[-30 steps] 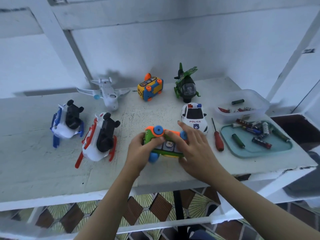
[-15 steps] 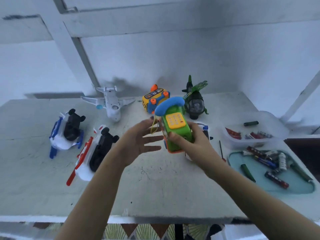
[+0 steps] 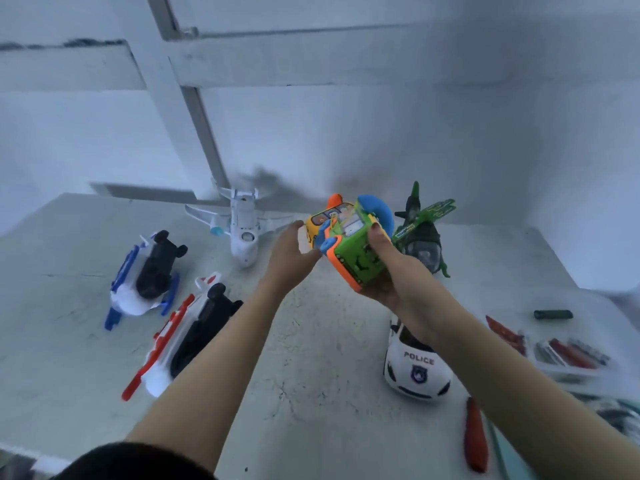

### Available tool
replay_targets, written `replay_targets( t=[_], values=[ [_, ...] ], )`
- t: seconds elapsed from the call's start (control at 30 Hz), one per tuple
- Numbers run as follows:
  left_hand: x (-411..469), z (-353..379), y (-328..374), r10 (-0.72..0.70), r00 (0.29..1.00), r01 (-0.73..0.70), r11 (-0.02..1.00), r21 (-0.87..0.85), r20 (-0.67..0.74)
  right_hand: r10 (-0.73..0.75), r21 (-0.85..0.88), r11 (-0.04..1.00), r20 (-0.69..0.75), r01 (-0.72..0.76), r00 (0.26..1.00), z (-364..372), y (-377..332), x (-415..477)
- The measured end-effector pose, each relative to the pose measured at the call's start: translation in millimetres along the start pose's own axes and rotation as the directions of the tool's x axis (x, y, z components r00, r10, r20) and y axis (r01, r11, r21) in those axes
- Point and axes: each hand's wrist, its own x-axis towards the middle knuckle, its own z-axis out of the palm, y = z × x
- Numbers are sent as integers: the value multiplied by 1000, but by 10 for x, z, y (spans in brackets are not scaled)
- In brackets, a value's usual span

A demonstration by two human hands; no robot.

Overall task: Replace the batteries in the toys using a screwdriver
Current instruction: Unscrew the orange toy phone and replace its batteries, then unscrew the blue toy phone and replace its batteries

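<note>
A dark sleeve point(image 3: 131, 462) fills the bottom left corner. On the white, scuffed worktop point(image 3: 311, 403), nearest on the right, lies a red-handled screwdriver point(image 3: 475, 434), just beside the rim of a teal plastic tray point(image 3: 509, 455). Beyond it stands a white toy police car point(image 3: 415, 368), partly under the right forearm. A clear plastic tub point(image 3: 571, 372) further right holds blurred batteries.

On the left lie a red-and-white toy vehicle with a black underside point(image 3: 187, 334) and, behind it, a blue-and-white one of the same kind point(image 3: 145, 275), both on their sides.

Above the middle of the worktop, the right hand point(image 3: 384, 271) grips a green-and-orange toy phone with a blue handset point(image 3: 353, 251) from below and behind, lifted clear and tilted. The left hand point(image 3: 294, 254) is spread, thumb raised, fingers reaching to the toy's left edge. Blur hides whether they touch it.

At the back stand a white toy airplane point(image 3: 242, 230), a yellow-and-orange toy point(image 3: 313, 221) mostly hidden behind the phone, and a green toy helicopter point(image 3: 422, 233).
</note>
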Motion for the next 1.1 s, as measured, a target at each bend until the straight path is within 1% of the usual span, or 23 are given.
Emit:
replay_targets(
  t=[0.07, 0.1, 0.13, 0.17, 0.23, 0.37, 0.47, 0.6, 0.7, 0.83, 0.97, 1.1],
  values=[
    [163, 110, -14, 26, 999, -28, 992, 126, 18, -10, -17, 1000, 18, 10, 1000, -56, -47, 57],
    [260, 165, -51, 21, 998, -30, 984, 178, 53, -11, -27, 1000, 20, 12, 1000, -80, -71, 81],
    [323, 207, -76, 13, 998, -26, 981, 193, 69, -13, -32, 999, 17, 13, 1000, -97, -92, 104],
    [382, 245, -111, -17, 997, 4, 987, 161, 79, -16, -38, 999, 9, 16, 1000, -108, -109, 129],
    [432, 285, -160, -17, 999, 13, 992, 123, 31, -30, -64, 998, -16, 29, 999, -122, -133, 182],
    [334, 273, -165, 56, 995, -50, 996, 78, -81, -76, 9, 997, -45, 77, 996, -102, -241, 315],
    [62, 237, -197, 92, 986, -85, 995, 55, -138, -83, -27, 996, -75, 81, 994, -46, -339, 456],
    [-361, 143, -373, 66, 982, -58, 997, 48, -176, -43, -55, 998, -126, 36, 991, 72, -373, 765],
    [-700, 56, -459, 109, 973, -91, 991, 94, -205, 21, -105, 994, -208, -44, 978, 161, -296, 1015],
    [-1044, -50, -482, 140, 972, -117, 985, 130, -188, 99, -165, 976, -234, -140, 967, 212, -97, 1205],
    [-1181, -134, -526, 134, 978, -121, 988, 93, -160, 111, -253, 949, -294, -189, 949, 208, 153, 1343],
    [-1212, -178, -568, 95, 983, -92, 995, 28, -157, 64, -402, 890, -355, -214, 933, 196, 349, 1450]
  ],
)
